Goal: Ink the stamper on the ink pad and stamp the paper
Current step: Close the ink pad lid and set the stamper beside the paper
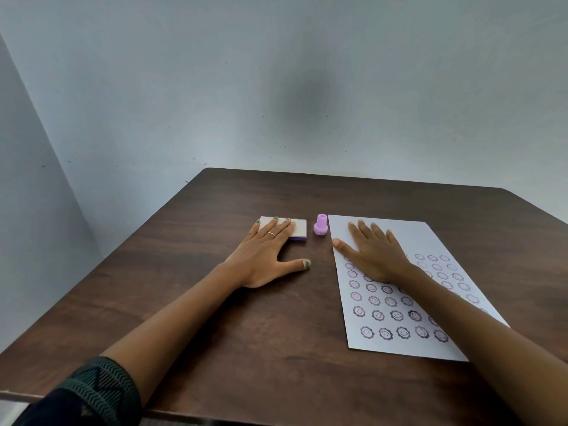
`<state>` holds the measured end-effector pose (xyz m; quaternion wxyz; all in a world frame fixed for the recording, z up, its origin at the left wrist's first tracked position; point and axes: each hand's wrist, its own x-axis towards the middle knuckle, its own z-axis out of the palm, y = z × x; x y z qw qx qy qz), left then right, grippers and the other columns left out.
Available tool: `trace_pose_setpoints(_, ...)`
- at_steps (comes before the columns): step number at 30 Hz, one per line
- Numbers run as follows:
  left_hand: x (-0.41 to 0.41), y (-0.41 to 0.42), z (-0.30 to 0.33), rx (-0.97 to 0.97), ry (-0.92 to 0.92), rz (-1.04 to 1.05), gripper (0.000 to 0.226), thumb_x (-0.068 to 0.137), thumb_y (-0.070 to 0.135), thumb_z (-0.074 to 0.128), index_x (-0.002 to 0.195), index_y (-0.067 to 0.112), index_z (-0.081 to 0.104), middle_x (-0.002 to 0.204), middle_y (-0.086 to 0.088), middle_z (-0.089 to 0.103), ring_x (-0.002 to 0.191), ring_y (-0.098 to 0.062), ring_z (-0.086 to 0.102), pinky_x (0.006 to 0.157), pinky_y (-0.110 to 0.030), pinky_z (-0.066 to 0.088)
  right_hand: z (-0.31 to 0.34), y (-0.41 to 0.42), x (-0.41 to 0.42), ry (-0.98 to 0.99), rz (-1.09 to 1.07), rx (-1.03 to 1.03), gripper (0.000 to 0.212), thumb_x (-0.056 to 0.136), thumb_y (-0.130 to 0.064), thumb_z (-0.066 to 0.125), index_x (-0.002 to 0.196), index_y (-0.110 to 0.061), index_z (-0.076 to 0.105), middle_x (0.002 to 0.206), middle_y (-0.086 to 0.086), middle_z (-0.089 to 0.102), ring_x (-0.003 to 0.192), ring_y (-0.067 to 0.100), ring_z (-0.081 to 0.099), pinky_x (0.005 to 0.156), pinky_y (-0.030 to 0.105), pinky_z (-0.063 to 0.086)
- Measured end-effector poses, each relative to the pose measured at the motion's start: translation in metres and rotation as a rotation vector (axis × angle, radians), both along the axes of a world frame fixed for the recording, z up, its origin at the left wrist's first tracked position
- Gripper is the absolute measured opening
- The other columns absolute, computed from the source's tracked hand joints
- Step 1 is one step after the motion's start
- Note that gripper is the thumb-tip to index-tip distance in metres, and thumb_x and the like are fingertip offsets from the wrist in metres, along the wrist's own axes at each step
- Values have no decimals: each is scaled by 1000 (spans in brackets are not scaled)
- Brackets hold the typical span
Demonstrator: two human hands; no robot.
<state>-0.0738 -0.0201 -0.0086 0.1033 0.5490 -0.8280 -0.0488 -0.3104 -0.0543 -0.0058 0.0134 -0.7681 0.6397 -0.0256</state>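
Note:
A small lilac stamper (321, 224) stands upright on the table between the ink pad and the paper, touched by neither hand. The ink pad (299, 229) is a closed white box with a purple base. My left hand (265, 257) lies flat with its fingers spread over the pad's lid and its thumb on the table. The white paper (399, 302) carries several rows of purple smiley-flower stamps. My right hand (373, 250) rests flat, fingers apart, on the paper's upper blank part, hiding some stamps.
The dark brown wooden table (215, 318) stands against a pale grey wall. Its far edge lies just beyond the pad and the paper. My left forearm has a dark patterned sleeve near the table's front edge.

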Motion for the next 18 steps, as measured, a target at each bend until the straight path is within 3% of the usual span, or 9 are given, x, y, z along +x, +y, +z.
trace_pose_setpoints(12,3,2,1,9,-53,0,95,75,83,15,149,26,-5,159,8,-6,142,-5,-15,116,-35,-12,-7,-5,-1,-52,10,-28,75,85,-66,14,145,-22,2,158,4,1,145,25,1,116,48,0)
trace_pose_setpoints(18,6,7,0,5,-34,0,86,78,81,12,145,35,-16,155,16,-17,138,1,-24,115,-33,-14,-10,-6,-5,-128,40,16,82,73,-67,0,145,-27,0,158,-1,-3,145,20,-3,115,44,-6)
